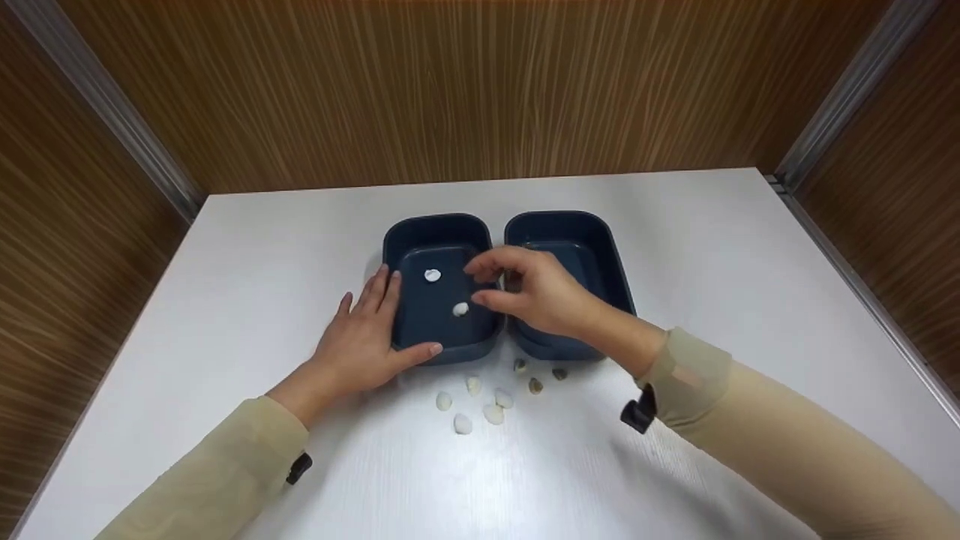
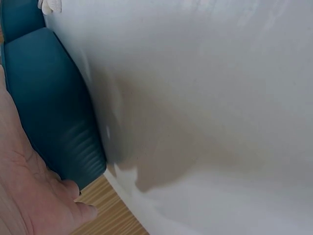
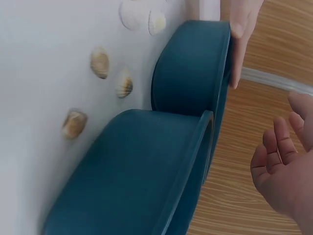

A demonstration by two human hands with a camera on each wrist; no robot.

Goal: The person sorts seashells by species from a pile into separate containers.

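Observation:
Two dark blue bins stand side by side on the white table. My left hand (image 1: 358, 339) rests along the near-left side of the left bin (image 1: 450, 352), fingers straight on its rim and thumb across its front edge. Inside that bin lie two white seashells (image 1: 433, 275), one far and one nearer (image 1: 460, 309). Over the left bin's right side hovers my right hand (image 1: 536, 289), thumb and fingers apart with nothing seen between them. Its wrist passes above the right bin (image 1: 619, 277), hiding part of the inside.
Several white shells (image 1: 493, 413) lie on the table in front of the left bin. Three brownish shells (image 3: 75, 124) are beside them, in front of the right bin. Wood-grain panels (image 1: 480, 90) enclose the white table (image 1: 712, 247) at the back and sides.

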